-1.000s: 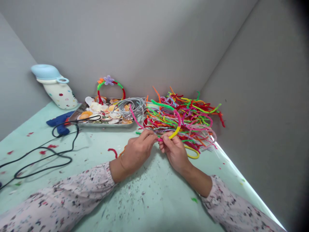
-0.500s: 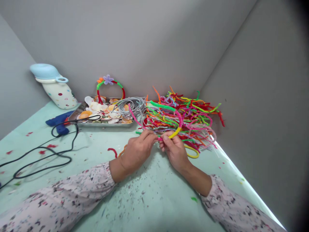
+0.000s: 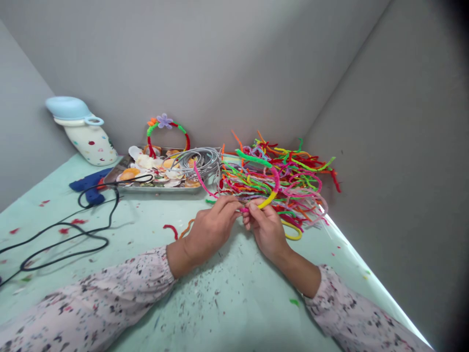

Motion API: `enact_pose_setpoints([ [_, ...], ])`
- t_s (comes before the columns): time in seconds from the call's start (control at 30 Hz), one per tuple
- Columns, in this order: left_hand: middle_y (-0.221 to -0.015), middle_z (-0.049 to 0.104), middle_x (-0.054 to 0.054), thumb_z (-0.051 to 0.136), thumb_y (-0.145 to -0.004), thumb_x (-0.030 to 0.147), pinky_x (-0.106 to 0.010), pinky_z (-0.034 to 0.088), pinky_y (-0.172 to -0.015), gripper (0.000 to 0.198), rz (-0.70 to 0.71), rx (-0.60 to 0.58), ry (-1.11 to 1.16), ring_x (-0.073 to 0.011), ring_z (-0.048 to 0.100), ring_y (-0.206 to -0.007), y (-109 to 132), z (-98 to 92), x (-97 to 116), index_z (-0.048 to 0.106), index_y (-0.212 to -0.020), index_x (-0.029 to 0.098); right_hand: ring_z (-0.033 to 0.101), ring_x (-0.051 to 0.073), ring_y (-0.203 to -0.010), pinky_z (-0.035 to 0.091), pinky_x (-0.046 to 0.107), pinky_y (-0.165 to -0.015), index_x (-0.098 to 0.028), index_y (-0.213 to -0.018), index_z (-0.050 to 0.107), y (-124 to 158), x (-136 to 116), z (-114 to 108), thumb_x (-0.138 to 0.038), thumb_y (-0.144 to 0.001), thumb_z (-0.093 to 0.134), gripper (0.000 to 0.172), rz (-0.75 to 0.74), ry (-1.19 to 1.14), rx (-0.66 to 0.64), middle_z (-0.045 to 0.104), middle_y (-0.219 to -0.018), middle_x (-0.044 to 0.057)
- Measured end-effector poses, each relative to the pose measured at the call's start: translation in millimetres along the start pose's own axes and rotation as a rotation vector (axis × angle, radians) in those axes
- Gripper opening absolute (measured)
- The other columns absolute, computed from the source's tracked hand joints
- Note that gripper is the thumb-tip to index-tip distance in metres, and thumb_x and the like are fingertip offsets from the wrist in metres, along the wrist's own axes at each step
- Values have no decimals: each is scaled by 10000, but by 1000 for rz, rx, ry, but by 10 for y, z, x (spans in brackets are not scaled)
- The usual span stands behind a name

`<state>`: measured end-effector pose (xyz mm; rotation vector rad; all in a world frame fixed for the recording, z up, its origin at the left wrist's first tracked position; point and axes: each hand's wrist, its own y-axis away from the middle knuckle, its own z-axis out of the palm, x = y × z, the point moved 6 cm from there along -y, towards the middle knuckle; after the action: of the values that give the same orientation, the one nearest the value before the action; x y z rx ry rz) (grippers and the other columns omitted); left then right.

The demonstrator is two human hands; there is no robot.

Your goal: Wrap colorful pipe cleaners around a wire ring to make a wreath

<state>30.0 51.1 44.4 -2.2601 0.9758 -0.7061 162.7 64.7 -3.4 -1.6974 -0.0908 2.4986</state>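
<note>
Between my hands is a curved hoop (image 3: 275, 180) wrapped in green, pink and yellow fuzzy stem. My right hand (image 3: 268, 227) pinches its yellow end, where a bit of pink shows at the fingertips. Close beside it, my left hand (image 3: 214, 222) is closed on a pink fuzzy stem (image 3: 202, 180), whose loose end sticks up to the left. The fingertips of both hands almost meet. Behind them lies a heap of colourful fuzzy stems (image 3: 308, 171).
A metal tray (image 3: 164, 190) holds shells, with a flowered hoop (image 3: 187, 139) standing at it and coiled grey wire (image 3: 205, 159) alongside. Left are a blue glue gun (image 3: 90, 183), its black cable (image 3: 110, 215) and a bottle (image 3: 90, 142). Stem scraps (image 3: 170, 229) lie nearer.
The hoop's upper green end has shifted slightly right and its curve has tilted. The pink stem's loose end has dipped a little. Both hands stay in nearly the same place.
</note>
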Motion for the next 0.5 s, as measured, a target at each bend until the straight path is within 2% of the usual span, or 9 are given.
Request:
enact_pose_setpoints([
  [0.07, -1163, 607, -87, 482, -922, 180, -269, 537, -821, 230, 41, 54, 44, -165, 591, -1067, -6, -64, 53, 529, -1147, 188, 518, 105, -555, 410, 217, -494, -206, -799, 604, -26, -2, -24, -336, -805, 664, 143, 21, -92, 35, 592, -658, -18],
  [0.13, -1130, 618, -97, 498, -910, 181, -278, 533, -817, 242, 73, 72, 95, -173, 594, -1051, -6, -103, 93, 529, -1149, 183, 515, 103, -552, 401, 210, -483, -207, -788, 598, -49, 3, -49, -319, -777, 689, 145, 62, -193, 74, 589, -649, -21],
  [0.3, -856, 654, -49, 483, -912, 196, -246, 507, -663, 130, 78, -100, 121, -146, 624, -769, 1, 1, 98, 594, -972, 168, 477, 94, -539, 374, 197, -441, -203, -756, 580, -80, 28, -35, -268, -736, 697, 136, 221, -407, 44, 538, -644, -26],
  [0.5, -887, 666, -56, 494, -896, 180, -283, 519, -668, 177, -85, -172, 62, -178, 630, -778, 12, 132, -53, 607, -1033, 177, 422, 81, -514, 334, 162, -398, -200, -766, 597, -62, -3, 11, -247, -753, 654, 74, 324, -535, -78, 484, -615, -31],
])
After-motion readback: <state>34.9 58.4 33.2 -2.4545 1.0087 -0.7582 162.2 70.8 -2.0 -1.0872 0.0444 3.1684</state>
